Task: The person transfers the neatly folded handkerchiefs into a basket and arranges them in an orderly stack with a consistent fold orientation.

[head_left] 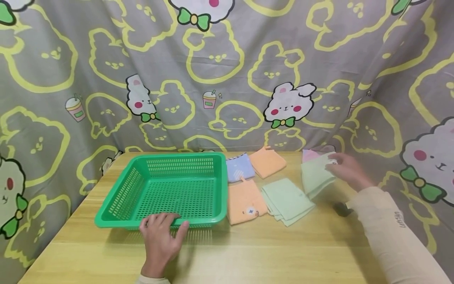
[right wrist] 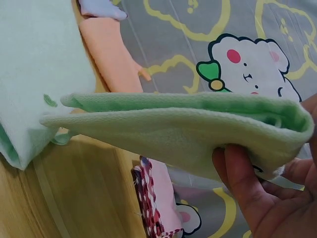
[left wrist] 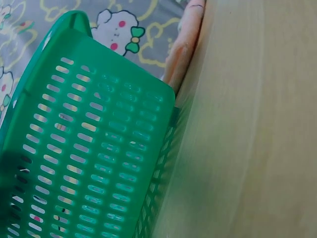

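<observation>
My left hand holds the near rim of a green plastic basket, its fingers bent over the edge. In the left wrist view the slotted wall of the basket fills much of the picture. My right hand pinches a folded light green towel by its far-right end, and the towel hangs tilted. Seen from the right wrist, the fingers and thumb grip one end of the folded towel. A second light green towel lies folded on the table, left of the held one.
Two orange towels, one near and one far, and a blue towel lie right of the basket. A pink towel sits partly hidden behind the held towel. A small dark object is by the right wrist. A patterned curtain backs the table.
</observation>
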The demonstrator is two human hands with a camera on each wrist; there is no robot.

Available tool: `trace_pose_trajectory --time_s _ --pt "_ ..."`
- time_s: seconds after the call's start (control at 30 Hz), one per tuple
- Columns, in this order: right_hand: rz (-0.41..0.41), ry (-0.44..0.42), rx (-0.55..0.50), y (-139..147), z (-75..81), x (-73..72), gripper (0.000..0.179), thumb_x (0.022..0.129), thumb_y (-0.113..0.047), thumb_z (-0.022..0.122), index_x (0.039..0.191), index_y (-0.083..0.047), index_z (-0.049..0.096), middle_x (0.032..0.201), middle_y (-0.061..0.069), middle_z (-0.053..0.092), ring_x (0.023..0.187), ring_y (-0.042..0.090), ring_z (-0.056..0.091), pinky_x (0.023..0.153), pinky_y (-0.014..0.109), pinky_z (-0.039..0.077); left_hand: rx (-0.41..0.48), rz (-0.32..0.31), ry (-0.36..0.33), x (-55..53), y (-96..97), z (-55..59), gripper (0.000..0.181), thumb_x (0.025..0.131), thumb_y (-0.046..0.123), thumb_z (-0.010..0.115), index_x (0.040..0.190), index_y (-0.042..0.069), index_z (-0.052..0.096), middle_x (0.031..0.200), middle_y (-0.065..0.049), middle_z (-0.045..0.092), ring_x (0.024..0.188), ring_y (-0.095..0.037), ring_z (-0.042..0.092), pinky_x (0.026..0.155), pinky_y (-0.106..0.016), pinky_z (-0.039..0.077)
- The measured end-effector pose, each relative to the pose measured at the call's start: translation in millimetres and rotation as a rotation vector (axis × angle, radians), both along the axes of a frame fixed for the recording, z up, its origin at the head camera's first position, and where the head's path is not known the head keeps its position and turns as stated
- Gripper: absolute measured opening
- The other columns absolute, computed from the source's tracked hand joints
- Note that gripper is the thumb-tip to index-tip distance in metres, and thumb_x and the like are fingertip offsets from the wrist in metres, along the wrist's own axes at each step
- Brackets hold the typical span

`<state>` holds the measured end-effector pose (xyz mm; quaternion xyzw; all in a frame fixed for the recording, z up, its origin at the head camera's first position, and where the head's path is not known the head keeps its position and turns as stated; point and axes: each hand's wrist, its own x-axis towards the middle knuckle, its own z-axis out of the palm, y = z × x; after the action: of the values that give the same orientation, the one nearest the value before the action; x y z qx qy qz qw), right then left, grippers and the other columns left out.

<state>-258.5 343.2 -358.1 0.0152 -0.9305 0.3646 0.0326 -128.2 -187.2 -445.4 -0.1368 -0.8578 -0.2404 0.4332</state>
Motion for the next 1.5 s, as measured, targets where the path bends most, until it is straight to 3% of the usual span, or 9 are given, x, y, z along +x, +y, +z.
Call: trace_pose_trajectory --time_s 0.23,0.37,0.5,0.6,1.03,1.5 --pt "0.001 -0.011 0.003 -5 2.2 1.7 0.061 0.096 -0.031 0.057 0.139 0.008 0.038 0.137 0.04 0.035 0.122 0.055 0.036 0.096 0.064 0.031 0.031 -0.045 -0.016 1.1 -1.2 2.5 0.036 0.091 0.031 0.046 0.081 0.005 0.069 0.081 -0.011 0.068 0.078 -0.032 0.051 0.087 -0.064 0.02" --pt "0.0 -0.019 -0.002 -9 4.4 1.4 0.063 0.096 -0.033 0.056 0.141 0.007 0.037 0.138 0.039 0.034 0.123 0.055 0.035 0.097 0.065 0.029 0.007 -0.008 -0.063 0.8 -1.3 2.0 0.026 0.088 0.016 0.046 0.08 0.007 0.069 0.082 -0.009 0.068 0.079 -0.034 0.051 0.087 -0.064 0.02" --pt "-0.003 -0.016 0.0 -14 7.4 0.2 0.063 0.097 -0.035 0.055 0.142 0.006 0.036 0.14 0.038 0.034 0.124 0.054 0.035 0.098 0.065 0.029 -0.032 0.065 -0.132 0.1 -1.6 -0.7 0.023 0.086 0.025 0.056 0.082 0.006 0.069 0.085 -0.012 0.068 0.082 -0.036 0.051 0.089 -0.063 0.022" --pt "-0.008 -0.001 -0.006 -17 9.1 -0.6 0.064 0.097 -0.036 0.055 0.141 0.007 0.037 0.139 0.038 0.035 0.123 0.054 0.036 0.097 0.064 0.029 -0.039 0.086 -0.142 -0.1 -2.7 -2.7 0.03 0.085 0.034 0.06 0.082 0.005 0.068 0.086 -0.013 0.068 0.083 -0.036 0.051 0.089 -0.063 0.023" --pt "-0.044 0.069 -0.103 -36 12.3 -1.2 0.057 0.095 -0.03 0.058 0.138 0.005 0.044 0.139 0.033 0.04 0.123 0.049 0.041 0.096 0.057 0.036 0.011 0.061 -0.031 -4.9 -2.1 -8.2 0.032 0.082 0.035 0.062 0.076 0.005 0.068 0.077 -0.012 0.067 0.075 -0.034 0.051 0.085 -0.063 0.023" --pt "-0.046 0.072 -0.182 -50 18.2 -3.7 0.055 0.094 -0.029 0.06 0.138 0.001 0.046 0.142 0.03 0.039 0.122 0.046 0.042 0.091 0.051 0.042 0.024 0.034 0.048 -6.7 -0.3 -7.5 0.038 0.084 0.039 0.06 0.074 0.004 0.068 0.074 -0.011 0.067 0.072 -0.033 0.05 0.081 -0.063 0.023"
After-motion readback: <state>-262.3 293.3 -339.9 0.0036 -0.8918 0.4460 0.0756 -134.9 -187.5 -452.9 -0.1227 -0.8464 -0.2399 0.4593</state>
